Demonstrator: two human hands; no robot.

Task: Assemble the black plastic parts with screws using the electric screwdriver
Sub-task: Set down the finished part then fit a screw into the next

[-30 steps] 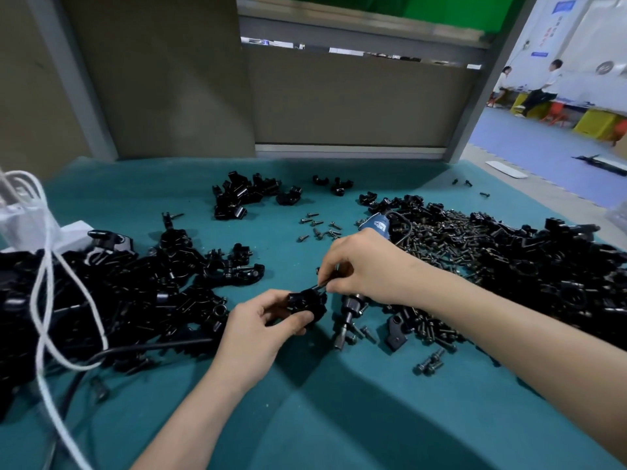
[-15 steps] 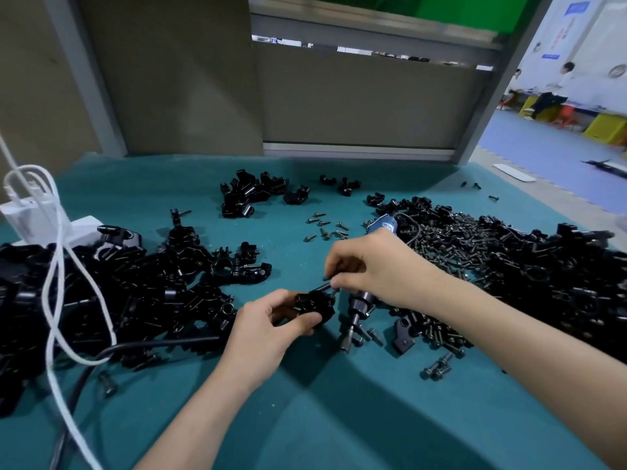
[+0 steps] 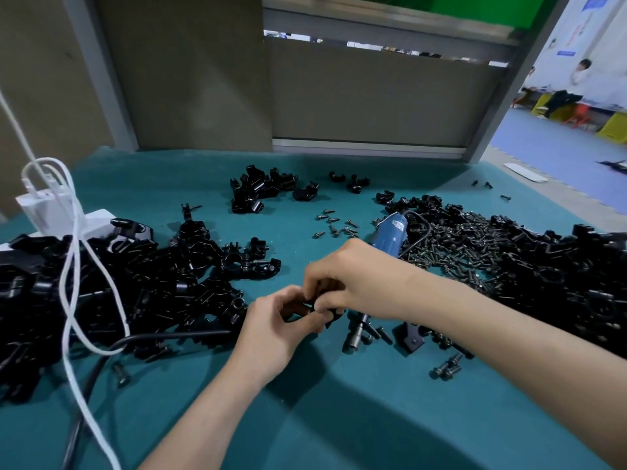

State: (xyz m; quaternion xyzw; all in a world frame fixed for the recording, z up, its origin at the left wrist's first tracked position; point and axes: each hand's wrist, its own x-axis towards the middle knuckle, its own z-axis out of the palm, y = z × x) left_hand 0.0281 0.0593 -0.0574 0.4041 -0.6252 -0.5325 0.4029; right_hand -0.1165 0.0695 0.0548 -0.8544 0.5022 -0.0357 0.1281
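Observation:
My left hand (image 3: 274, 329) and my right hand (image 3: 353, 283) meet at the middle of the teal table, both pinching one small black plastic part (image 3: 334, 315), which the fingers mostly hide. Whether a screw sits in it I cannot tell. The blue electric screwdriver (image 3: 390, 234) lies on the table under my right hand, its dark bit end (image 3: 354, 337) poking out just right of the part. Neither hand grips the screwdriver.
A big heap of black parts (image 3: 112, 286) fills the left, crossed by a white cable (image 3: 73, 266) and a black cord (image 3: 163, 335). Screws and more parts (image 3: 509, 256) pile up on the right. Loose screws (image 3: 334, 225) and a small cluster of parts (image 3: 261, 189) lie further back.
My right hand has closed down over the part, its fingers now meeting my left fingers. The thin screw seen earlier at my right fingertips is no longer visible.

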